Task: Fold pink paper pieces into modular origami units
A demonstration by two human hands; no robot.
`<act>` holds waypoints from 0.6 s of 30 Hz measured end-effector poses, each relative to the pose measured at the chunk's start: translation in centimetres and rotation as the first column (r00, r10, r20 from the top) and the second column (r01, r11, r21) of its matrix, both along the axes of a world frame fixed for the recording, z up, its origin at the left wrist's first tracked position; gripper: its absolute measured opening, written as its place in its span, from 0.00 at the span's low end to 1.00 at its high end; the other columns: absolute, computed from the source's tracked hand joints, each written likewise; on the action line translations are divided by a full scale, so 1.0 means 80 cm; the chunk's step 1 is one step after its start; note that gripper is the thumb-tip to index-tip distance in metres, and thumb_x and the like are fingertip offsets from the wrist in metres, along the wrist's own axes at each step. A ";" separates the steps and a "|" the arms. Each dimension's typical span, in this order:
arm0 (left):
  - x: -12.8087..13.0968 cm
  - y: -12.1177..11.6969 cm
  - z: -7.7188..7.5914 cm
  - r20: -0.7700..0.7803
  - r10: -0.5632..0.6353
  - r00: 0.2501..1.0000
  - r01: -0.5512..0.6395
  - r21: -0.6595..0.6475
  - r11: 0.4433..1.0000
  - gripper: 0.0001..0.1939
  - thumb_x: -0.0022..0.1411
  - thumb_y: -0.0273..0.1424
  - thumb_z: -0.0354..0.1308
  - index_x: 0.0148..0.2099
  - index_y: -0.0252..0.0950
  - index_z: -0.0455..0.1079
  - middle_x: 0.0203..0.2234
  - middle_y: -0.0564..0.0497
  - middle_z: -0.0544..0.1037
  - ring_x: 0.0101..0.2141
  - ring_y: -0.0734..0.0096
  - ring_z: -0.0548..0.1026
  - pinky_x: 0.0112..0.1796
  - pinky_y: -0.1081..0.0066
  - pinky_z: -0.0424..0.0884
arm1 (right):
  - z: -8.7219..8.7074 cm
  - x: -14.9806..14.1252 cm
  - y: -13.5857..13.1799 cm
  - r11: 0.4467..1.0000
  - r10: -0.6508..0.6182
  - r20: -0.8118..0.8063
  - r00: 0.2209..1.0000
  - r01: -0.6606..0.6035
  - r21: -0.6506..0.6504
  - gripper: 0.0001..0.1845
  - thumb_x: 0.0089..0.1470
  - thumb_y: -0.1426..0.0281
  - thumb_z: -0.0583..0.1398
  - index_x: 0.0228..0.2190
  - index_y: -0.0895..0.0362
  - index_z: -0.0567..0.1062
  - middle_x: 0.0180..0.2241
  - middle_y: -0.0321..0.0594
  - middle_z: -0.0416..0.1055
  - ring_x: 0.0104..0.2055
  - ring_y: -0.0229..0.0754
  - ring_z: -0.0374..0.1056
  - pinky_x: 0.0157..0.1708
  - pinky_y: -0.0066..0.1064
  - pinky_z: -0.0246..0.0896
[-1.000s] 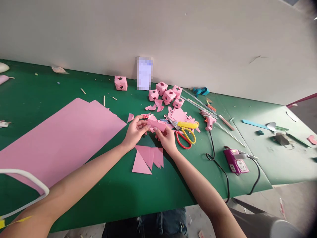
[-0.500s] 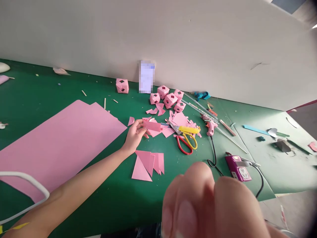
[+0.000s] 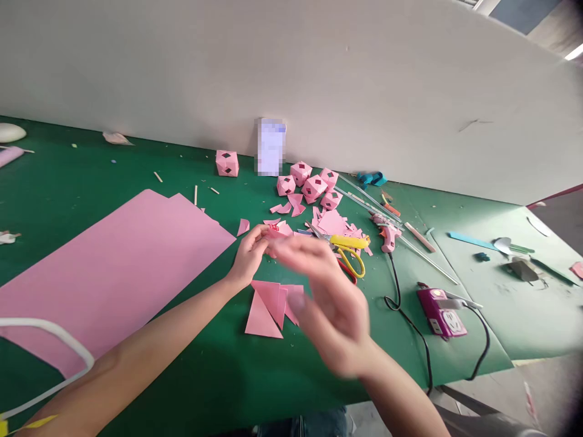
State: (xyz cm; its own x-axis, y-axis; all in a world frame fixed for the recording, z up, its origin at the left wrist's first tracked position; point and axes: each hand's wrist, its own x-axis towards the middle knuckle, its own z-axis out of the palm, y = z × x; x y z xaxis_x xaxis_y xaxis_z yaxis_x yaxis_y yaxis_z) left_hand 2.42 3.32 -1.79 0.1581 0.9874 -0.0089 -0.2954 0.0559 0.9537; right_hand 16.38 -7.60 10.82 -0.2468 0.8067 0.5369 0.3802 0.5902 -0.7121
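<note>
Over the green table (image 3: pixel 195 382), right of the pink sheets (image 3: pixel 113 261), we find the right hand (image 3: pixel 339 306) moved forward, thumb spread from fingers. It partly masks the left hand (image 3: pixel 248 258), whose grip we cannot tell. Cut pink pieces (image 3: pixel 264 312) lie nearer us.

- The right hand (image 3: pixel 344 309), a second ago pinching the paper strip and half a second ago looming close to the camera, now hangs blurred over the table (image 3: pixel 191 376), fingers extended toward the left hand (image 3: pixel 248 258).
- The strip, plain to see half a second ago, is now lost behind it.
- Its thumb newly overlaps the cut paper (image 3: pixel 263 318); its fingers newly cover part of the scissors (image 3: pixel 362 266).
- The cord's (image 3: pixel 427 358) lower length shows again.
</note>
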 end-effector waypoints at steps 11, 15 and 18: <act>-0.001 -0.004 0.004 -0.097 -0.032 0.995 0.038 0.055 0.998 0.16 0.67 0.40 0.60 0.52 0.37 0.73 0.34 0.50 0.77 0.34 0.68 0.78 0.31 0.72 0.76 | -0.135 0.031 0.083 0.784 -0.256 -0.301 0.919 0.015 -0.620 0.23 0.57 0.50 0.66 0.44 0.54 0.81 0.41 0.44 0.81 0.41 0.47 0.77 0.34 0.36 0.74; 0.000 -0.005 0.005 -0.047 -0.019 0.999 0.019 -0.001 1.000 0.28 0.62 0.44 0.67 0.59 0.36 0.69 0.36 0.50 0.76 0.35 0.69 0.77 0.31 0.73 0.75 | -0.138 0.029 0.082 0.789 -0.234 -0.332 0.914 -0.021 -0.614 0.23 0.52 0.52 0.71 0.44 0.53 0.80 0.43 0.43 0.81 0.44 0.47 0.77 0.39 0.36 0.75; 0.001 -0.005 0.005 -0.020 -0.027 0.999 0.027 -0.026 0.999 0.34 0.57 0.44 0.72 0.59 0.35 0.68 0.37 0.49 0.76 0.37 0.68 0.77 0.30 0.75 0.73 | -0.142 0.029 0.084 0.773 -0.214 -0.375 0.902 -0.079 -0.630 0.25 0.50 0.54 0.73 0.46 0.52 0.78 0.42 0.43 0.81 0.45 0.46 0.78 0.42 0.37 0.75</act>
State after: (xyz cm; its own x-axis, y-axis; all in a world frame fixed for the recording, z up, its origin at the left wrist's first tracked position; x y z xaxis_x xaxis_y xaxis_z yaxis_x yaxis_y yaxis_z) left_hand 2.50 2.93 -1.41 0.1845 0.9821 -0.0382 -0.2738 0.0887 0.9577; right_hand 18.74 -0.89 -0.51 -0.0578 0.9971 -0.0503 -0.0062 -0.0507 -0.9987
